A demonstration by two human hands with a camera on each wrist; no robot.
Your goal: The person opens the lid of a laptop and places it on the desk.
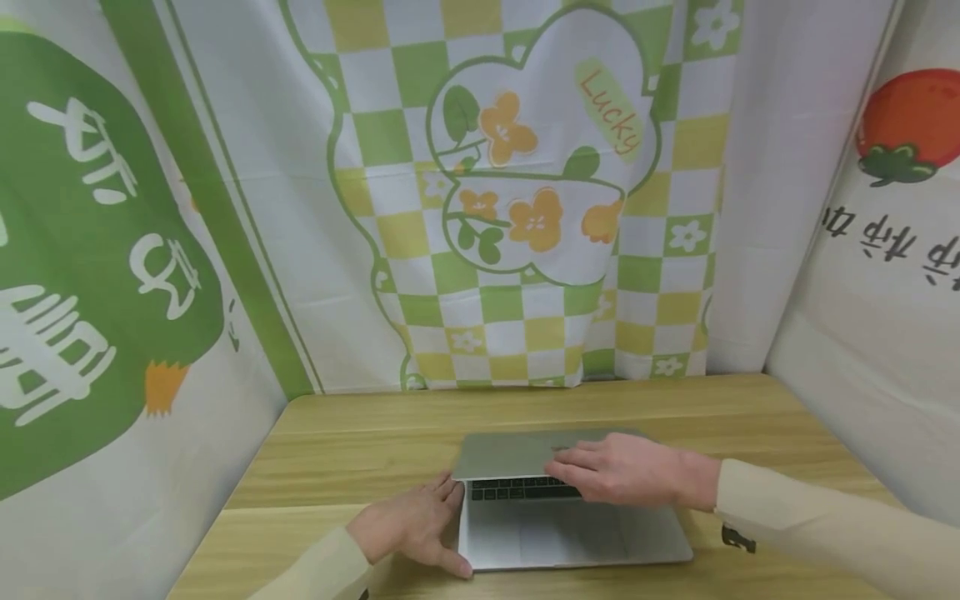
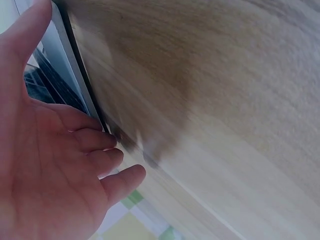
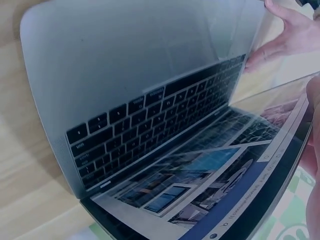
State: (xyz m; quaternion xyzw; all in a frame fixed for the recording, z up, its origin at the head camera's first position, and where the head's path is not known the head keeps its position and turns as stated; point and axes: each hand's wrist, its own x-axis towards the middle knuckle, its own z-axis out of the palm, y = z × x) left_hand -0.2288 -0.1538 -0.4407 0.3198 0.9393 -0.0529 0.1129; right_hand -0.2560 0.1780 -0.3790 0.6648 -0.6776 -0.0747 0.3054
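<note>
A silver laptop [image 1: 577, 533] lies on the wooden table with its lid [image 1: 502, 454] tilted partway up over the black keyboard [image 3: 150, 120]. My right hand [image 1: 618, 469] grips the lid near the middle of its free edge; in the right wrist view its fingers lie at the screen's edge, partly cut off. The screen [image 3: 200, 185] is lit and displays a page with pictures. My left hand [image 1: 420, 521] rests against the laptop's left side, thumb at the front corner. In the left wrist view, the fingers of that left hand [image 2: 55, 160] are loosely bent beside the base edge.
Bare wood of the table [image 1: 352, 450] surrounds the laptop. A green and yellow checked cloth [image 1: 525, 325] hangs behind the table, with printed cloth walls on the left and right. A black buckle [image 1: 738, 538] hangs below the right sleeve.
</note>
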